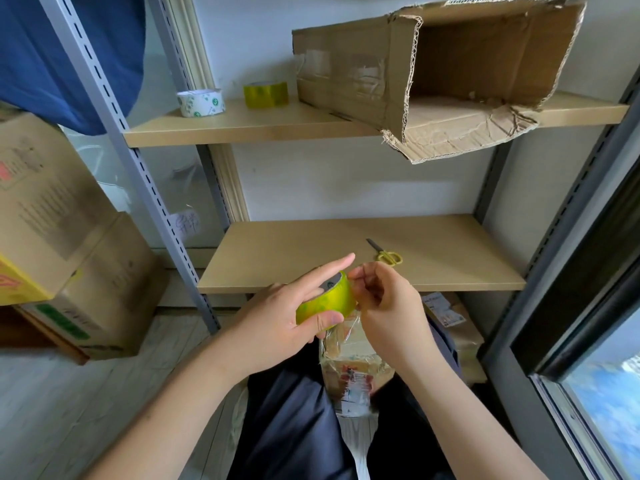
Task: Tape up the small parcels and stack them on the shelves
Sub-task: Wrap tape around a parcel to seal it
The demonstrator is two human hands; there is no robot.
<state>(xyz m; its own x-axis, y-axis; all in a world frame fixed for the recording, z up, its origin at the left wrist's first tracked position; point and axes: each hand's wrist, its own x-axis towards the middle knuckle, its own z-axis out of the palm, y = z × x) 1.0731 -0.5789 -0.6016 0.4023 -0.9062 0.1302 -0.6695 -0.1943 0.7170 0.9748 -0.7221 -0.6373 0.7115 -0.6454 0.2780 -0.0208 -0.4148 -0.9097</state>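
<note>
- A person sits facing a metal shelf unit, both bare hands raised in front of the lower shelf [450, 258]
- The left hand [277, 323] holds a roll of yellow-green tape [327, 303]: the thumb presses its outer band from below, the curled fingers wrap it from behind, and the forefinger lies straight across the top, pointing up and to the right
- The right hand [388, 303] sits just right of the roll, touching it, its fingertips bunched together at the roll's right rim; it appears to pinch the loose end of the tape, though the end itself is too clear and small to make out
- A film of clear tape hangs from under the roll down toward the small parcel [353, 372]
- That small parcel, brown card with a printed label, rests on the person's lap directly beneath both hands, its long axis running away from the body toward the shelf
- So the parcel lies straight down from the roll, and the right hand is the nearer one to its top edge; the likely next move is to draw tape downward along that long axis
- Scissors [386, 252] with yellow handles lie on the lower shelf just beyond the right hand, blades pointing away and left
- On the upper shelf [242, 123] stand a white tape roll [201, 102] and a second yellow roll [266, 94], beside a large open carton [346, 77] lying on its side
- Another labelled parcel [446, 313] sits below the lower shelf, to the right
</note>
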